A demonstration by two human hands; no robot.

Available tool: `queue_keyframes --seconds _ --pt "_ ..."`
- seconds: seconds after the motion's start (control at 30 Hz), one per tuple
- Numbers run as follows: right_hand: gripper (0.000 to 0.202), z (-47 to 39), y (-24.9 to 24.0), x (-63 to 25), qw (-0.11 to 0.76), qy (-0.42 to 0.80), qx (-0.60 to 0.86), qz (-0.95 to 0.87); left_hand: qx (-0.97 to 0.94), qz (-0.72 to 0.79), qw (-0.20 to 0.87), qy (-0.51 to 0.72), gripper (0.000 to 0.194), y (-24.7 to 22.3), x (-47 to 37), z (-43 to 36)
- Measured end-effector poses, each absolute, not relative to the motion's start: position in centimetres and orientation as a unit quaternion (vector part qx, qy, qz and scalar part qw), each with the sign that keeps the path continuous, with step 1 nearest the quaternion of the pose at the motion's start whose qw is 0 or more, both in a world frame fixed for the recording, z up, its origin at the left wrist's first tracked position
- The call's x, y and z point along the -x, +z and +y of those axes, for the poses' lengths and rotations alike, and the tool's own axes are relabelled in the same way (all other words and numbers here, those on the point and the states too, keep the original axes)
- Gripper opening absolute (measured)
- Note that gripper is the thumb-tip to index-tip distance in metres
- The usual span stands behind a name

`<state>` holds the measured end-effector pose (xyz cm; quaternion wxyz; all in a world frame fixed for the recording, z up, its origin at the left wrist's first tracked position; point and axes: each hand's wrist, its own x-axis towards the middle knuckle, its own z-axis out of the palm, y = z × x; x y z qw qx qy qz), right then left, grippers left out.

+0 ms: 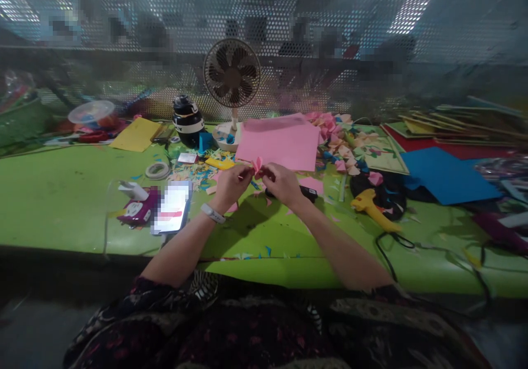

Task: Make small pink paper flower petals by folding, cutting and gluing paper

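Observation:
A small folded pink paper piece [257, 165] is held up between my two hands, over the green table [82, 193]. My left hand [233, 185], with a white band on its wrist, pinches it from the left. My right hand [282, 183] pinches its right side, fingers closed. Just behind them lies a large pink sheet [280, 138]. A yellow cutter [220, 163] rests beside my left hand among paper scraps. Under my right hand a black object [309, 193] is partly hidden.
A phone [172, 207] stands left of my left forearm, near a purple box [140, 207]. To the right are a yellow glue gun [375, 209] with its cord and blue paper [449, 175]. Behind stand a fan [232, 73], a black jug [188, 122] and piled paper flowers [330, 132].

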<state>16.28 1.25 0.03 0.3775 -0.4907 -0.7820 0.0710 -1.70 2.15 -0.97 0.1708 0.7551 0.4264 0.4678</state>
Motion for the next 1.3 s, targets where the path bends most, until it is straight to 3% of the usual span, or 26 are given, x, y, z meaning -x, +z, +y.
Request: queue_keyframes --seconds 0.13,0.3,0.43,0.7,1.3 --pt "0.033 1.24 0.02 -16.45 0.415 0.062 0.488 -0.766 -0.762 0.439 0.145 0.453 0.017 -0.98 1.94 2.36" --pt "0.031 1.01 0.11 -16.33 0.399 0.004 0.472 -0.787 -0.768 0.444 0.143 0.439 0.020 -1.10 1.94 2.31" --pt "0.015 1.24 -0.08 -16.41 0.384 -0.026 0.454 -0.804 -0.757 0.438 0.164 0.456 0.018 -1.13 1.81 2.30" --pt "0.013 1.49 -0.41 -16.71 0.421 0.035 0.441 -0.792 -0.683 0.410 0.305 0.522 0.020 -0.74 1.53 2.12" --pt "0.008 1.75 -0.02 -16.91 0.485 0.100 0.457 -0.739 -0.615 0.402 0.327 0.595 0.027 -0.75 1.68 2.41"
